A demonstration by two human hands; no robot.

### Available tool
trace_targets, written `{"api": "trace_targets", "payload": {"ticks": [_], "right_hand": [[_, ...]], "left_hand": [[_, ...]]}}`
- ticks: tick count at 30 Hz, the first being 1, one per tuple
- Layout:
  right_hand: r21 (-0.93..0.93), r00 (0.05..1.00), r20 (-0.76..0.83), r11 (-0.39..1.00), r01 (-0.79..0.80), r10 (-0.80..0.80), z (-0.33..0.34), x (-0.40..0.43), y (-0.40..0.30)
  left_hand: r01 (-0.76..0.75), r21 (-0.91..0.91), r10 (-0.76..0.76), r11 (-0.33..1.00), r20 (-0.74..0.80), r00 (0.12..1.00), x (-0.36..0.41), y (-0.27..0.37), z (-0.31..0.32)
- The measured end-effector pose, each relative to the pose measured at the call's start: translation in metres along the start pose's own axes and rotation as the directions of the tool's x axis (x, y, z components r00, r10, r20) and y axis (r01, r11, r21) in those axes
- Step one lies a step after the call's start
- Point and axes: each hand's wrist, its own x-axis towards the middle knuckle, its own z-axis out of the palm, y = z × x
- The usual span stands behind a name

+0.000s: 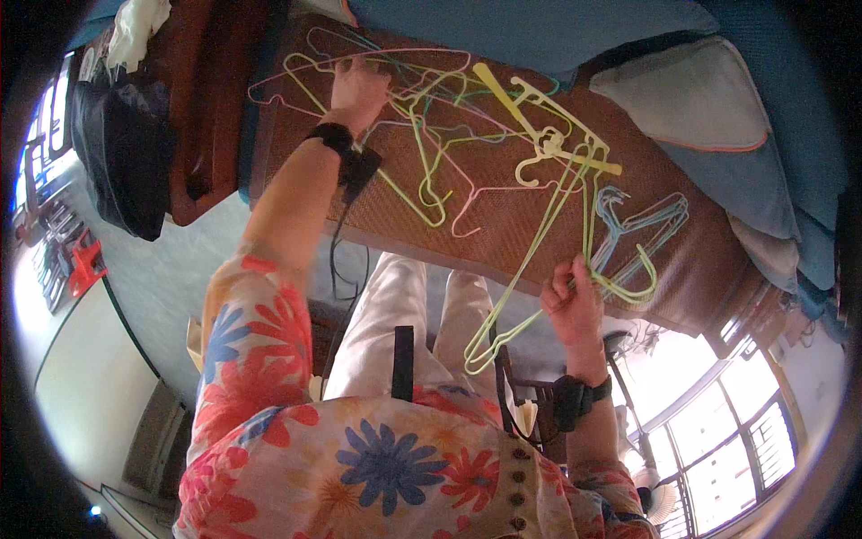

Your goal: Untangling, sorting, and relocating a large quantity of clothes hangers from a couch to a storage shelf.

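Observation:
My left hand (360, 91) reaches into a tangle of pink, green and blue hangers at the far left of a woven brown surface (384, 148); its fingertips are partly hidden, so its grip is unclear. Pinched in my right hand (572, 296) near their hooks are several light-green hangers (539, 252), which hang partly over the near edge. A pink hanger (471, 185) lies between my hands. Beyond my right hand are yellow plastic hangers (552, 145), one with clips or broad arms. Light-blue hangers (613, 222) lie bunched just right of the green ones.
Blue cushions (525, 34) and a grey cushion with orange edging (687, 94) line the far side. At left, a black bag (121, 148) hangs beside a dark wooden armrest (202, 108). A strap or cable hangs from my left wrist. A fan (646, 478) stands at lower right.

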Motion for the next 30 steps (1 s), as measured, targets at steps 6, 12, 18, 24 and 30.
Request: {"api": "trace_targets", "payload": {"ticks": [6,12,18,24,30], "right_hand": [[-0.067,0.998,0.068,0.998,0.012,-0.008,0.010,-0.005,0.000],[-0.134,0.989,0.145,0.990,0.046,-0.026,0.053,-0.017,0.018],[-0.154,0.974,0.224,0.988,-0.002,0.037,0.061,-0.018,0.031],[-0.182,0.981,0.187,0.983,-0.011,0.045,0.085,-0.022,0.033],[-0.032,0.911,0.367,0.977,0.212,-0.185,0.050,-0.007,0.021]], "left_hand": [[-0.011,-0.404,-0.008,0.915,-0.044,0.999,-0.069,-0.015,-0.045],[0.045,-0.643,-0.136,0.764,-0.093,0.986,-0.191,0.019,-0.093],[0.154,-0.744,-0.260,0.650,-0.028,0.965,-0.238,0.027,-0.127],[-0.008,-0.904,-0.113,0.427,-0.062,0.992,-0.226,0.075,-0.124],[-0.235,-0.945,0.063,0.229,-0.226,0.972,-0.185,0.150,-0.103]]}}
